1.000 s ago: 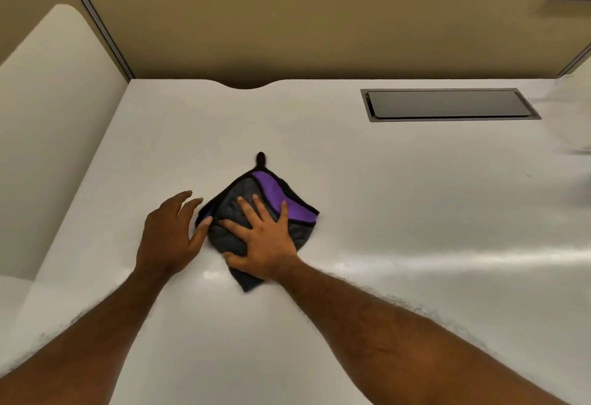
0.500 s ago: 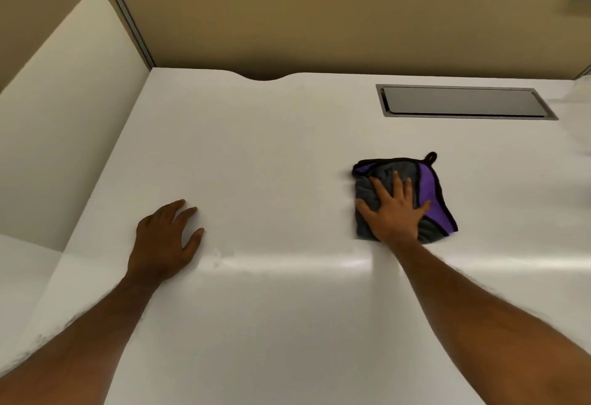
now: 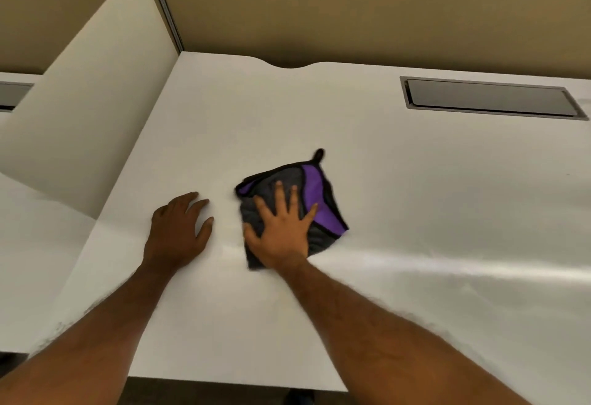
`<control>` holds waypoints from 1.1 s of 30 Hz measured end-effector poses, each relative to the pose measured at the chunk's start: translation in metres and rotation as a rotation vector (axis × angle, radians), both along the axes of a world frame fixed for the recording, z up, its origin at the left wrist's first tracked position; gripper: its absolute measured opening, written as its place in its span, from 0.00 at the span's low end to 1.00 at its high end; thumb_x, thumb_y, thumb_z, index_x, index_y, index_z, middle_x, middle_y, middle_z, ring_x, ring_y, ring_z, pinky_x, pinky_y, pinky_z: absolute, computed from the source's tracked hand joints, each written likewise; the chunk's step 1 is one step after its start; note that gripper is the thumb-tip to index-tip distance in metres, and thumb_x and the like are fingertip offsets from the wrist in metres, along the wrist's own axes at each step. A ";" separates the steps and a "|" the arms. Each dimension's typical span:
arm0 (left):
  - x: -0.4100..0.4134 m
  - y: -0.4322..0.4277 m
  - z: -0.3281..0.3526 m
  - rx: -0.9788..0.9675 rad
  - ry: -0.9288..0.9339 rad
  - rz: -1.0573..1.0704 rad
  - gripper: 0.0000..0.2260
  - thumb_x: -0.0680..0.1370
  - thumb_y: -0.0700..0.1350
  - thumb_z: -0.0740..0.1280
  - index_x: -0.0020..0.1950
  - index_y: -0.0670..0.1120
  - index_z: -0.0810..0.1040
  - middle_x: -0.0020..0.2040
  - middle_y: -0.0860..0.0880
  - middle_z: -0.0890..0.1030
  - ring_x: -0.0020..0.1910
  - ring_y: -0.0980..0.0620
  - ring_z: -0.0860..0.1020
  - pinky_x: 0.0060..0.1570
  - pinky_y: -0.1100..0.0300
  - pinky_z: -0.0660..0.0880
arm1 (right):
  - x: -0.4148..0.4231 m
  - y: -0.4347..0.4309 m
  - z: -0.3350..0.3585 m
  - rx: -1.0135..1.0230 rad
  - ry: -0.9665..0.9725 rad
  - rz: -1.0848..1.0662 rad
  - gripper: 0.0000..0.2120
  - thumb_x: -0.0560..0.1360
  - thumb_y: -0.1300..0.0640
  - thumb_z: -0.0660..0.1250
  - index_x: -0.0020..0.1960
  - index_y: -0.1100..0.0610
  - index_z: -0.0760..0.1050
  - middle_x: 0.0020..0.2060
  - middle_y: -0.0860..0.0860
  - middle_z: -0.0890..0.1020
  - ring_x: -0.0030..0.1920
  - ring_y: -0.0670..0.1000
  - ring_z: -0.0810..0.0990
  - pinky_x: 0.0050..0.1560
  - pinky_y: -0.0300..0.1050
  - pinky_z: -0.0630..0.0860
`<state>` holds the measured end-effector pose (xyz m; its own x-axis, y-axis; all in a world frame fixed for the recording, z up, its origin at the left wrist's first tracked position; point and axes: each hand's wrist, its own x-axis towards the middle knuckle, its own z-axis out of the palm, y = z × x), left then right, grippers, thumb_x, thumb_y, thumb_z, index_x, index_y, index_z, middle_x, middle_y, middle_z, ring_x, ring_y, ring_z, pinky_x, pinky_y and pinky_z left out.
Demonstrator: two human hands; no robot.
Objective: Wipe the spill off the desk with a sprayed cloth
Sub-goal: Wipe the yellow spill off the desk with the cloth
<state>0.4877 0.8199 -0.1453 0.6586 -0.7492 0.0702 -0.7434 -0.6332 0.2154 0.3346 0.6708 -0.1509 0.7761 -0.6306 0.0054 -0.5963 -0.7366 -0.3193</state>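
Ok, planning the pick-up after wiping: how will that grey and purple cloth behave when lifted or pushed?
The cloth lies folded and rumpled under the flat right hand, so it is probably floppy and would droop if lifted by its loop. It looks thin, so likely light. On the glossy desk it should slide easily, perhaps bunching at its edges.

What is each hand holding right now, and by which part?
Nothing is gripped. The right hand presses flat on the grey middle of the cloth; the left hand rests on the desk beside it.
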 end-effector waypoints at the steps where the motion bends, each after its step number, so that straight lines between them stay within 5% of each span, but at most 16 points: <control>1: 0.000 0.005 0.000 -0.014 0.012 0.024 0.24 0.75 0.57 0.56 0.64 0.46 0.77 0.66 0.43 0.76 0.65 0.42 0.74 0.61 0.44 0.69 | 0.001 0.017 -0.001 -0.003 -0.009 0.056 0.30 0.72 0.35 0.56 0.72 0.42 0.66 0.79 0.53 0.55 0.78 0.61 0.47 0.66 0.77 0.37; 9: -0.007 0.026 0.000 -0.004 0.001 0.039 0.24 0.76 0.56 0.55 0.64 0.44 0.76 0.64 0.41 0.77 0.62 0.40 0.76 0.58 0.42 0.73 | -0.014 0.028 0.001 -0.019 0.054 0.314 0.29 0.75 0.33 0.53 0.75 0.39 0.60 0.79 0.52 0.49 0.78 0.59 0.43 0.66 0.75 0.33; 23: -0.095 -0.083 0.010 -0.053 0.049 -0.187 0.24 0.76 0.57 0.55 0.64 0.46 0.77 0.65 0.44 0.77 0.64 0.43 0.75 0.61 0.45 0.69 | -0.139 -0.102 0.007 -0.022 0.125 -0.058 0.31 0.73 0.29 0.50 0.74 0.36 0.56 0.79 0.49 0.49 0.79 0.56 0.44 0.68 0.76 0.37; 33: -0.150 -0.176 0.022 -0.035 0.043 -0.340 0.25 0.77 0.59 0.54 0.65 0.48 0.76 0.65 0.45 0.77 0.64 0.45 0.75 0.63 0.47 0.69 | -0.202 -0.139 0.011 0.049 0.121 -0.130 0.31 0.75 0.27 0.42 0.76 0.35 0.48 0.79 0.48 0.46 0.79 0.53 0.42 0.70 0.73 0.37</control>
<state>0.3380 0.6443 -0.1232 0.3747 -0.9239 0.0774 -0.9003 -0.3427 0.2682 0.1327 0.5317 -0.1394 0.6810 -0.7230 -0.1162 -0.7218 -0.6358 -0.2735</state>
